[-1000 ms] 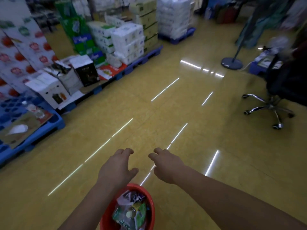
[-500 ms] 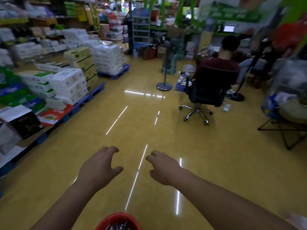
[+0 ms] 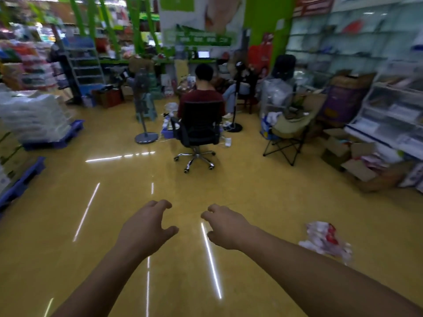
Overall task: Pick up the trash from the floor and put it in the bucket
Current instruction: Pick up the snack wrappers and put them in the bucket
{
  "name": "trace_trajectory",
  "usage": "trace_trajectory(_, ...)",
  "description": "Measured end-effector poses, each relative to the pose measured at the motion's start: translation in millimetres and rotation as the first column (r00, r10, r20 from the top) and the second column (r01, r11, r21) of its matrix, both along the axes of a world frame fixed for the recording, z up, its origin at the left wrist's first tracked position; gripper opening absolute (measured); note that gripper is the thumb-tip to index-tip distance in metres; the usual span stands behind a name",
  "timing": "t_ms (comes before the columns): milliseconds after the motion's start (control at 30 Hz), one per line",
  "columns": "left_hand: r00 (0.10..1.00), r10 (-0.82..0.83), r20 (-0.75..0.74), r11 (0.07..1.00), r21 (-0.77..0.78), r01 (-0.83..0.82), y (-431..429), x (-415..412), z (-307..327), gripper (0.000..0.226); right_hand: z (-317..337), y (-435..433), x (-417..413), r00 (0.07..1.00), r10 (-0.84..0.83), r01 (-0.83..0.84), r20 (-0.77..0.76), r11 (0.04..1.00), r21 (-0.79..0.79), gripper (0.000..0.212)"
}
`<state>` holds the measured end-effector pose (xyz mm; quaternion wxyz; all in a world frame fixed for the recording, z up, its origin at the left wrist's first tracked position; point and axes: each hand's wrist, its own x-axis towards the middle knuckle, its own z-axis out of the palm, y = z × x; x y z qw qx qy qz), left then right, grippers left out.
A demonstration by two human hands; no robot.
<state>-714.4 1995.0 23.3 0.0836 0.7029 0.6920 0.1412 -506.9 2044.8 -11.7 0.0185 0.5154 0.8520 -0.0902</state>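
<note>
A crumpled white and red wrapper (image 3: 325,240) lies on the yellow floor to the right, just beyond my right forearm. My left hand (image 3: 146,227) and my right hand (image 3: 225,225) both reach forward at mid-frame, palms down, fingers loosely curled, holding nothing. The wrapper sits well to the right of my right hand and apart from it. The red bucket is out of view.
A person sits in a black office chair (image 3: 198,133) straight ahead. A standing fan (image 3: 145,115) is left of it and a folding camp chair (image 3: 289,131) to the right. Open cardboard boxes (image 3: 350,156) and shelves line the right side; blue pallets (image 3: 55,140) with stacked goods line the left.
The view has swung up and to the right. The red bucket has dropped out of the bottom of the frame, and the wrapper has come into view at the right. Both hands stay empty.
</note>
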Motion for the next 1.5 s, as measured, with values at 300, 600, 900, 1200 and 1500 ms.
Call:
trace_trajectory(300, 0.971, -0.237, -0.009, 0.970, 0.045, 0.237, 16.3, 106.5, 16.4, 0.058, 19.1, -32.4, 119.9, 0.974, -0.227, 0.225, 0.029, 0.973, 0.044, 0.044)
trace_trajectory(600, 0.930, -0.368, 0.005, 0.928, 0.057, 0.367, -8.5, 229.1, 22.2, 0.056, 18.1, -91.1, 239.3, 0.933, -0.357, 0.356, 0.045, 0.934, 0.040, 0.046)
trace_trajectory(900, 0.875, -0.484, -0.020, 0.875, 0.009, 0.484, -71.2, 364.4, 18.5, 0.058, 16.7, -171.3, 373.0, 0.897, -0.440, 0.436, 0.036, 0.897, 0.073, 0.044)
trace_trajectory(1200, 0.817, -0.574, -0.058, 0.817, 0.024, 0.576, -132.7, 481.5, 11.2, 0.060, 11.5, -266.4, 491.6, 0.837, -0.548, 0.547, -0.007, 0.836, 0.045, 0.051)
trace_trajectory(1500, 0.714, -0.695, -0.087, 0.716, 0.002, 0.698, -166.8, 576.7, 7.0, 0.060, 4.1, -350.4, 588.9, 0.730, -0.683, 0.683, -0.017, 0.730, 0.012, 0.054)
